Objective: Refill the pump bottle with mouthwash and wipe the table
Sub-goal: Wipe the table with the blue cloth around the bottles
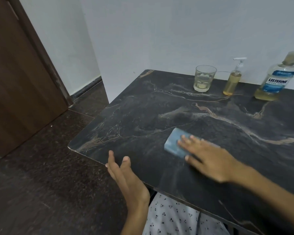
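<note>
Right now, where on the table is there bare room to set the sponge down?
Bare: the table's left half, from glass to left hand, and right of the right hand. Crowded: back edge, with glass, pump bottle, Listerine.

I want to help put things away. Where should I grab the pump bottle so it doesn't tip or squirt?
Probably best to hold the pump bottle around its round middle, not by the white pump on top, which could squirt if pressed. It stands upright at the back of the table, between the glass and the mouthwash bottle, so reach straight in from the front, where nothing is in the way.
</note>
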A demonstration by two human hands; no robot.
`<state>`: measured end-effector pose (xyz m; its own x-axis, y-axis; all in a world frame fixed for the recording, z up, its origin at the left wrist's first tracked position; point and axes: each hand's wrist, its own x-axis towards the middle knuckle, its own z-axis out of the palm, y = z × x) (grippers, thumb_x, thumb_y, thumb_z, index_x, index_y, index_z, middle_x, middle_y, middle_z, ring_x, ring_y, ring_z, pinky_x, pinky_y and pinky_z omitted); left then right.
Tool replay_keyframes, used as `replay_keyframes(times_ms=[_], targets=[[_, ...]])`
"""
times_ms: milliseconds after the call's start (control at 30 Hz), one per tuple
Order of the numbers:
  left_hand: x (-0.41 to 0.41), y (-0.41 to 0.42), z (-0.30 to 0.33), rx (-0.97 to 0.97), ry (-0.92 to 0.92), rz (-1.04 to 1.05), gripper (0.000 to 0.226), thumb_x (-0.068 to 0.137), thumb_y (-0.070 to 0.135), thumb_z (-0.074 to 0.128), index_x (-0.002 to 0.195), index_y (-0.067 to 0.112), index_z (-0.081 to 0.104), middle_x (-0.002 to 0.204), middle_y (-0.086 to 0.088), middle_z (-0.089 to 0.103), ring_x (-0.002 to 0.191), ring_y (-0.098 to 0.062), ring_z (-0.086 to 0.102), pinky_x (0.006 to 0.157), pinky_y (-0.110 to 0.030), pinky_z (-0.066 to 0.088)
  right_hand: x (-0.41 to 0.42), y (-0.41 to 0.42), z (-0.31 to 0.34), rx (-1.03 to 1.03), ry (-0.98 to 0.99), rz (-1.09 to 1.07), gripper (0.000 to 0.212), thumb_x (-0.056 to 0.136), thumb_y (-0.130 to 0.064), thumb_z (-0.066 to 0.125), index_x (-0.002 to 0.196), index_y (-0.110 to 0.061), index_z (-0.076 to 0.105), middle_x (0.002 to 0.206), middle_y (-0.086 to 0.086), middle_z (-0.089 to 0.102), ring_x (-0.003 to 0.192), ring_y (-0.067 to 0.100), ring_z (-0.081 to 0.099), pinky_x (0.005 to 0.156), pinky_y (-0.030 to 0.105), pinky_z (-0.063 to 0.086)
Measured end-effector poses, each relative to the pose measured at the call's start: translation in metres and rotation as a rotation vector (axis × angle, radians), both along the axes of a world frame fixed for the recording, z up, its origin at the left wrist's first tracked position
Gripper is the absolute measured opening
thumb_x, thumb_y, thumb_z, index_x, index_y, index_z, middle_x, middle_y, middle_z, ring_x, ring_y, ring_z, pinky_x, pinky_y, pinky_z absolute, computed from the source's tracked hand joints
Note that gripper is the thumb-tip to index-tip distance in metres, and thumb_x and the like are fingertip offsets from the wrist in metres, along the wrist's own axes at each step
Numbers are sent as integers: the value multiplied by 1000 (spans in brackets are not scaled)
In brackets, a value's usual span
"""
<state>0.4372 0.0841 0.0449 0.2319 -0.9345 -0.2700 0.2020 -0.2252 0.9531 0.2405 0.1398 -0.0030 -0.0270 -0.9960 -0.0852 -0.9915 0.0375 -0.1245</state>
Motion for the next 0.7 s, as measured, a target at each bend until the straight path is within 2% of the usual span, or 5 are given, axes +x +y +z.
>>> replay_keyframes(times_ms=[167,267,400,567,700], targets=[[-6,17,17,0,-101,-73,47,99,-1,30,146,4,25,157,-12,10,145,-20,15,108,-20,18,-21,-79,10,92,34,-247,53,104,-33,21,153,-19,6,160,7,2,146,29,4,117,38,7],[-7,22,14,-7,-106,-168,46,99,-4,29,145,-1,23,156,-18,12,144,-25,16,104,-17,19,28,-93,5,47,-26,-117,50,104,-28,25,152,-20,14,160,7,6,146,30,5,117,39,6],[-13,22,5,9,-111,-204,48,98,-8,29,145,-1,21,156,-19,11,145,-25,14,106,-19,16,85,-30,-4,-71,-150,125,50,103,-30,30,151,-23,19,159,-1,8,147,20,0,117,32,-3],[-23,46,-14,-95,-141,-192,50,99,6,35,147,17,25,158,1,6,145,-7,0,107,-18,14,67,65,0,-87,-210,15,49,101,-48,15,149,-43,4,153,-25,-11,139,-7,-20,109,13,-20],[-27,55,-36,-139,-135,-247,61,87,36,43,145,32,26,157,12,3,141,4,-6,105,-22,11,18,92,2,-26,-78,-173,52,90,-58,-2,140,-50,-15,150,-26,-18,139,-5,-19,111,15,-17]])
